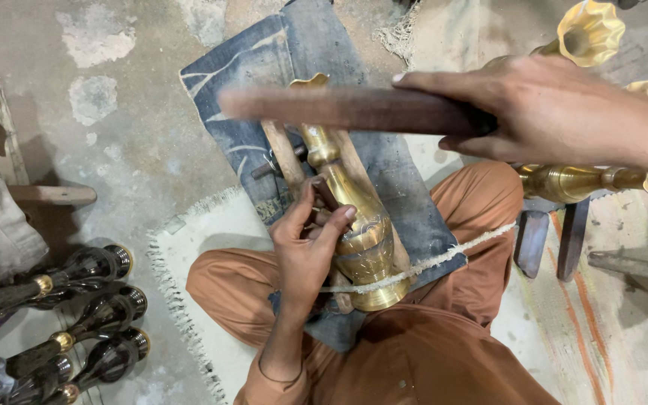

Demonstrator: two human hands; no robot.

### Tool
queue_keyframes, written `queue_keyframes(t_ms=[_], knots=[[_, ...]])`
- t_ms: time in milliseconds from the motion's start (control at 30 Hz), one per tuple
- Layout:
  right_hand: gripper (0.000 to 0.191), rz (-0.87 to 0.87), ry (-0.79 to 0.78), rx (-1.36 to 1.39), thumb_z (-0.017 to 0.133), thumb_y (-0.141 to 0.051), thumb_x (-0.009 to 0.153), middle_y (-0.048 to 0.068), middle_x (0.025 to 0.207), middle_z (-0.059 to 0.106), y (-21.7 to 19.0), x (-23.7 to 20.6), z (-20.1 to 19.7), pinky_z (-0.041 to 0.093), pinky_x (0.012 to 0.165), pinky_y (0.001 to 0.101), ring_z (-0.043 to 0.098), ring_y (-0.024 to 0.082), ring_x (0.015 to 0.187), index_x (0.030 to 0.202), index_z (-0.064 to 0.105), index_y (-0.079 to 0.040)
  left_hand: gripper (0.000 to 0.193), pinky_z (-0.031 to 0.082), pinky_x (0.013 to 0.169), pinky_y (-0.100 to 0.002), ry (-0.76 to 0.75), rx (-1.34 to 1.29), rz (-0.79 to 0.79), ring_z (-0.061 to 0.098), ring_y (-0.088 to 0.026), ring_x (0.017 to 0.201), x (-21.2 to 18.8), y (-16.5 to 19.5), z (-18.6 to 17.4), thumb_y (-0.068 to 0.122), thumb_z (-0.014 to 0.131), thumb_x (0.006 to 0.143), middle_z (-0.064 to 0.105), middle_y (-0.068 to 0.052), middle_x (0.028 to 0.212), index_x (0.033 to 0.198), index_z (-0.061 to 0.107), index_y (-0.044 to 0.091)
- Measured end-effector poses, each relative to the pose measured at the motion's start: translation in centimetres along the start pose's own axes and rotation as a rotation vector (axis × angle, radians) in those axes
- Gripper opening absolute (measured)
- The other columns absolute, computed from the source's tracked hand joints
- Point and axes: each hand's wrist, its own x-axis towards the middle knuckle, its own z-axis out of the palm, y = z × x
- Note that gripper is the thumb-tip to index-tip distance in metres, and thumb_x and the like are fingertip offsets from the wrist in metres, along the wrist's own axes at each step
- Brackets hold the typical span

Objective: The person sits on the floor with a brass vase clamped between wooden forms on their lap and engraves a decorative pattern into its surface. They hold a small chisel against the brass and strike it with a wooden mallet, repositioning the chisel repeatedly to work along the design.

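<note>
While your left hand (305,251) pinched a small punch (327,196) against the brass vase (361,225) lying on the denim pad's (264,67) middle, your right hand (541,112) gripped a raised wooden stick (354,111); you seemed mid-engraving, needing a square strike.

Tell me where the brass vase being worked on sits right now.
Centre of the head view: brass vase lies on blue cloth, under the left hand.

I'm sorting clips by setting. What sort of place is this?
Probably a floor-level metalcraft workshop: a brass vase roped onto a wooden cradle, more brass vases at one side, dark ones on bare concrete.
</note>
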Motion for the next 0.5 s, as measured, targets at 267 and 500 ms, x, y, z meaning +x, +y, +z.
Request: queue_keyframes(t_ms=[267, 500], knots=[[0.088, 0.028, 0.223, 0.15, 0.079, -0.031, 0.082, 0.004, 0.106, 0.079, 1.3, -4.4, 4.8, 0.054, 0.054, 0.0365, 0.07, 0.022, 0.059, 0.16, 0.04, -0.025, 0.055, 0.061, 0.078, -0.023, -0.128, -0.132, -0.042, 0.069, -0.005, 0.084, 2.0, 0.7, -1.1, 0.004, 0.076, 0.092, 0.074, -0.003, 0.097, 0.144, 0.057, -0.002], [0.068, 0.296, 0.583, 1.024, 0.085, -0.019, 0.073, 0.007, 0.086, 0.066, -4.1, -10.3, 16.4, 0.052, 0.056, 0.0305, 0.062, 0.013, 0.064, 0.132, 0.053, -0.006, 0.06, 0.059, 0.084, -0.03, -0.82, 0.148, 0.006, 0.069, -0.009, 0.089, 7.2, 2.1, -1.2, 0.016, 0.08, 0.091, 0.077, -0.004, 0.097, 0.146, 0.06, 0.008]])
